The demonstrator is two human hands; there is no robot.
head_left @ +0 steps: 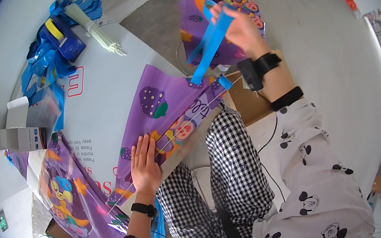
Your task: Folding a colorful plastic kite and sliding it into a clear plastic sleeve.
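The bag [169, 112] looked light and limp, a thin glossy film that would slide and crease easily and tear if yanked, so I judged the safest holds to be flat pressure on its body and a pinch on the strap where it joins the top edge. It lay at the near edge of the tabletop [97, 99], its mouth end lifted toward the person's raised right hand. It was purple, printed with cartoon figures, a spotted grape shape and orange and yellow patches, with a blue reinforcement at the top corner. The left hand [144, 163] lay palm down on the lower part of the bag, fingers spread and flat, pinning it without gripping. The right hand [240, 29] was held up past the far edge, its fingers closed around a blue strap [211, 46], a soft flat ribbon that ran taut down to the bag's top edge. Behind that hand hung a second purple bag [194, 18]. More printed bags [71, 197] lay at the left edge, and spare blue straps [48, 52] and white ties [97, 31] sat at the far left corner.
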